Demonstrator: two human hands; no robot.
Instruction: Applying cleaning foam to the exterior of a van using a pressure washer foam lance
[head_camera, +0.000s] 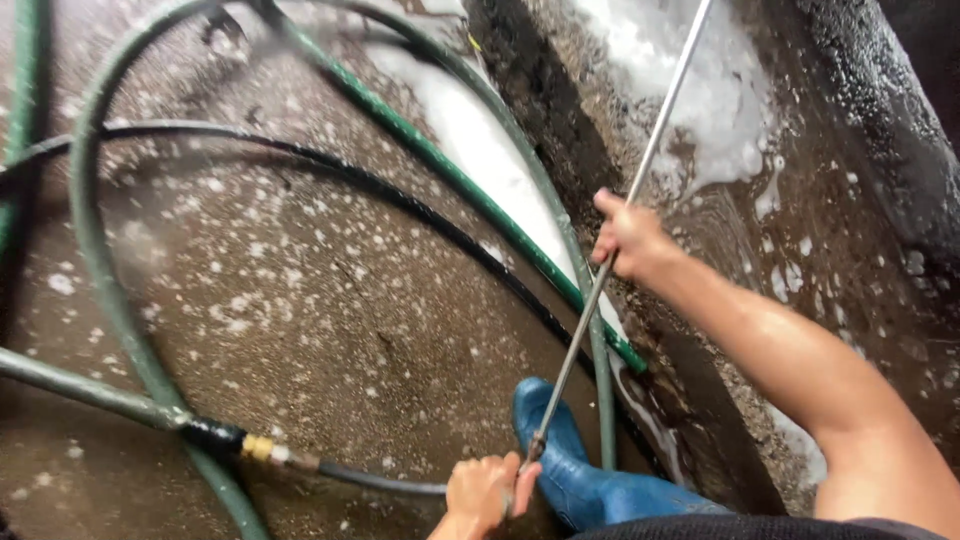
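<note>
The wet concrete floor fills most of the view, brown and flecked with white foam. Along its right side runs a raised concrete ledge, dark and soaked, with a large patch of white foam lying on its upper part.

Several hoses cross the floor. A grey-green hose loops in a wide curve down the left side. A brighter green hose runs diagonally from the top centre to the foot of the ledge. A thin black hose arcs between them. At lower left a brass coupling joins a thick hose to a narrower dark line that leads toward the left hand.

A blue rubber boot stands on the floor at the bottom centre, just beside the base of the ledge.

The long metal spray lance extends diagonally from the bottom centre to the top edge, tilted to the right, and passes over the ledge and its foam.

The right hand grips the lance at its midpoint, fingers curled tightly around the rod. The forearm is bare and wet.

The left hand holds the lower end of the lance, fingers wrapped closed around the grip where the dark line meets it.
</note>
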